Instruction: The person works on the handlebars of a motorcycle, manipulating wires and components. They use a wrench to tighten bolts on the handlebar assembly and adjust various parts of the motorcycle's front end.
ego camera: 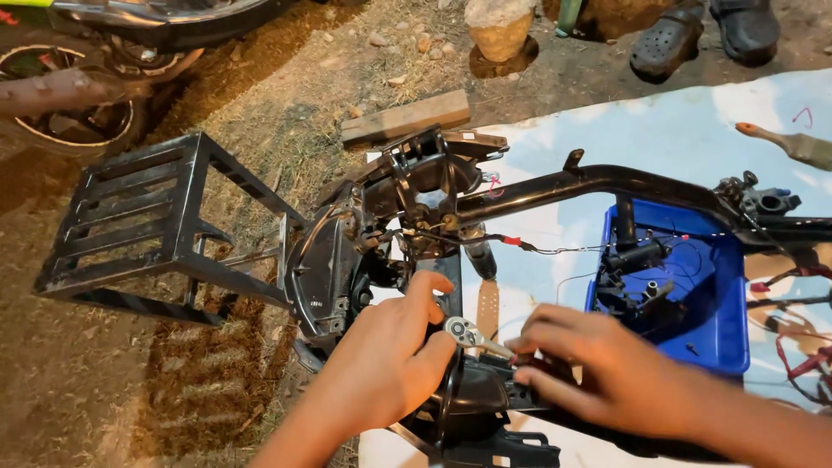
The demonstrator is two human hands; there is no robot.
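Ratchet wrench worked low on a black motorcycle frame, both hands close in.

The right hand [620, 377] pinches the ratchet wrench [472, 334] handle with fingers together; the left hand [390, 360] curls fingers around the frame [555, 184] beside its head. A slip could jam knuckles into metal or snag the loose wires [555, 250] above the blue tray [724, 334].

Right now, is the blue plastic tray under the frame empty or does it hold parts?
It holds parts. The blue tray has dark fittings and thin wires lying in it, below the black frame tube. What each part is cannot be told.
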